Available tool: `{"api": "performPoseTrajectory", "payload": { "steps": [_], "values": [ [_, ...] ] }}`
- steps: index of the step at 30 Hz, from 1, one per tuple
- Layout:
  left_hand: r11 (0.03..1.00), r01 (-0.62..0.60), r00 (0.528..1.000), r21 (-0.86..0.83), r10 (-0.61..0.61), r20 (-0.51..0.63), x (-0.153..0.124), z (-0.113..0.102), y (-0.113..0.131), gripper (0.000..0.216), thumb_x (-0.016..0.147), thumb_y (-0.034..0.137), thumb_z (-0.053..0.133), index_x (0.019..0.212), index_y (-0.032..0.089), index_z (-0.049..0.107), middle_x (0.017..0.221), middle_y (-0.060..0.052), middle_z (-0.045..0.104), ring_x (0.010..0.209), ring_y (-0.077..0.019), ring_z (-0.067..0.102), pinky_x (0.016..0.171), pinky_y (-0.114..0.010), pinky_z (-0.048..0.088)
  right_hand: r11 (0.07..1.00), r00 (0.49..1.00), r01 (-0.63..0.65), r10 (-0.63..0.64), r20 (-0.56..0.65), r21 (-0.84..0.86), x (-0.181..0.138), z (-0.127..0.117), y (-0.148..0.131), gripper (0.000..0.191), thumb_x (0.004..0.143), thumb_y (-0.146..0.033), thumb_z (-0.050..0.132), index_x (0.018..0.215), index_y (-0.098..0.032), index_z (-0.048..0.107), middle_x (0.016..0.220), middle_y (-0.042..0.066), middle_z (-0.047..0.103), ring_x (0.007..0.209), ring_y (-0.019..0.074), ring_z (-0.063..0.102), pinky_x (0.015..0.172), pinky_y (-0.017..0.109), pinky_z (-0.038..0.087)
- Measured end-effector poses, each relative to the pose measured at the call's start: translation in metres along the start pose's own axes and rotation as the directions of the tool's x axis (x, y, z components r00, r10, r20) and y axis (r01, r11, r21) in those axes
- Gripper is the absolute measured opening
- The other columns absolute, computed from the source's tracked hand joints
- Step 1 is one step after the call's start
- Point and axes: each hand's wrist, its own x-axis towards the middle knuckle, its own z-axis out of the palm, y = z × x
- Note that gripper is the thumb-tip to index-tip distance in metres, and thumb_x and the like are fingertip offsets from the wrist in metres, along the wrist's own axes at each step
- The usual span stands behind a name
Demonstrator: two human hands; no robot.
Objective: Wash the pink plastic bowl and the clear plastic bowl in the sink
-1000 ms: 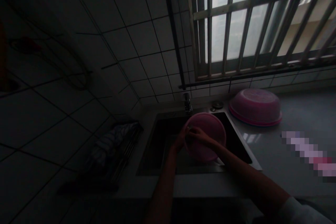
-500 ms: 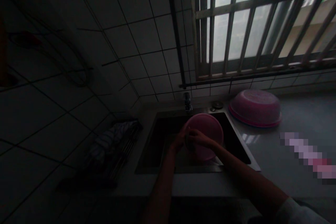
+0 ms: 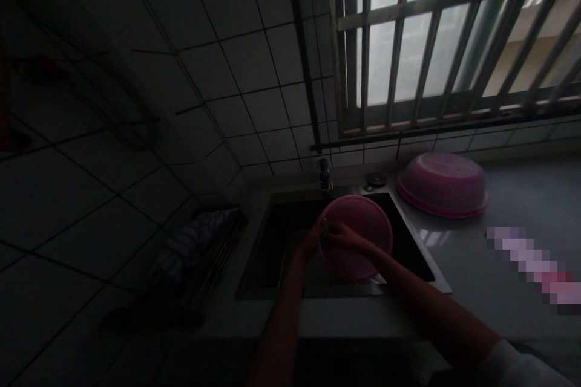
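Note:
A pink plastic basin (image 3: 370, 224) sits tilted in the sink (image 3: 267, 242), its open side facing me. My left hand (image 3: 311, 242) is closed on the basin's left rim, with the thumb side towards the rim's edge. Inside that same rim, my right hand (image 3: 341, 236) presses against the basin's wall with its fingers curled. Something dark seems to be under those fingers, but the dim light hides what it is. The faucet (image 3: 324, 175) stands behind the basin.
An upturned pink basin (image 3: 442, 184) rests on the counter (image 3: 454, 266) right of the sink. A striped cloth (image 3: 195, 236) lies over a dark rack at the left. A sink stopper (image 3: 376, 180) lies behind the sink. A barred window (image 3: 417, 48) is above. Something pixelated lies far right.
The basin in the sink has shifted slightly right and its opening is turned a little more towards me. My right hand stays at its left rim, with the fingers a bit moved.

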Motion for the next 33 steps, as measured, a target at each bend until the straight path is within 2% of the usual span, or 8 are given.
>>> {"api": "performPoseTrajectory", "payload": {
  "steps": [3,8,15,18,21,23,29,33],
  "values": [
    [0.999,-0.048,0.999,0.005,0.048,0.0,0.001,0.005,0.003,0.085,0.072,0.078,0.081,0.135,0.021,0.072,0.151,-0.014,0.064,0.153,-0.0406,0.043,0.131,-0.057,0.026,1.0,0.991,0.018,-0.016,-0.13,0.018,0.003,-0.01,-0.006,0.036,0.077,-0.049,0.077,0.095,-0.018,0.073,0.092,0.007,0.075,0.077,0.0206,0.065,0.069,0.031,0.054],
    [0.996,-0.093,0.993,-0.006,0.093,0.076,0.001,0.013,0.01,0.083,0.078,0.075,0.079,0.14,0.021,0.07,0.157,-0.013,0.059,0.154,-0.0412,0.041,0.132,-0.056,0.023,0.996,0.891,0.09,-0.076,-0.448,0.01,0.008,-0.045,-0.028,0.035,0.077,-0.048,0.072,0.095,-0.018,0.071,0.092,0.007,0.075,0.082,0.0221,0.066,0.074,0.032,0.054],
    [0.996,-0.078,0.997,0.043,0.078,-0.002,0.004,0.002,0.0,0.081,0.077,0.079,0.075,0.134,0.02,0.072,0.147,-0.013,0.068,0.152,-0.04,0.045,0.131,-0.058,0.023,1.0,1.0,0.015,-0.015,0.014,0.008,-0.001,-0.001,-0.01,0.045,0.076,-0.054,0.081,0.098,-0.016,0.074,0.094,0.007,0.074,0.079,0.0207,0.065,0.071,0.031,0.054],
    [0.992,-0.117,0.993,0.051,0.116,0.02,0.005,0.002,0.002,0.078,0.08,0.075,0.076,0.136,0.022,0.071,0.152,-0.012,0.064,0.155,-0.0386,0.041,0.132,-0.056,0.022,0.999,0.992,0.028,-0.022,-0.128,0.042,0.001,-0.011,-0.012,0.044,0.076,-0.056,0.08,0.093,-0.016,0.072,0.089,0.006,0.073,0.075,0.0197,0.064,0.069,0.031,0.053],
    [0.989,-0.145,0.987,0.043,0.141,0.072,0.005,0.005,0.005,0.075,0.085,0.071,0.074,0.142,0.023,0.066,0.16,-0.012,0.056,0.156,-0.0369,0.04,0.132,-0.055,0.024,0.994,0.913,0.088,-0.058,-0.405,0.056,0.005,-0.041,-0.022,0.039,0.078,-0.053,0.076,0.092,-0.017,0.069,0.089,0.005,0.073,0.075,0.0199,0.064,0.07,0.031,0.053],
    [0.989,-0.142,0.987,0.039,0.138,0.085,0.005,0.006,0.005,0.074,0.087,0.07,0.072,0.144,0.022,0.065,0.161,-0.012,0.055,0.155,-0.0369,0.041,0.131,-0.055,0.025,0.993,0.887,0.108,-0.079,-0.454,0.038,0.006,-0.052,-0.025,0.037,0.079,-0.051,0.075,0.095,-0.018,0.07,0.092,0.006,0.074,0.078,0.0204,0.065,0.073,0.032,0.054],
    [0.991,-0.11,0.994,0.07,0.11,0.009,0.007,-0.003,-0.003,0.084,0.075,0.078,0.078,0.136,0.021,0.071,0.153,-0.014,0.063,0.153,-0.0398,0.043,0.132,-0.056,0.022,0.999,0.999,0.032,-0.033,0.007,0.039,0.001,-0.006,0.0,0.042,0.077,-0.05,0.083,0.102,-0.018,0.074,0.101,0.007,0.076,0.085,0.0222,0.068,0.077,0.034,0.056],
    [0.993,-0.098,0.995,0.064,0.098,0.005,0.009,-0.002,-0.003,0.082,0.074,0.077,0.08,0.134,0.021,0.072,0.152,-0.013,0.064,0.154,-0.04,0.043,0.132,-0.057,0.021,0.997,0.996,0.034,-0.029,-0.079,0.067,0.004,-0.006,-0.001,0.041,0.077,-0.051,0.081,0.099,-0.018,0.074,0.098,0.007,0.076,0.081,0.0219,0.068,0.073,0.033,0.055]
  ]
}}
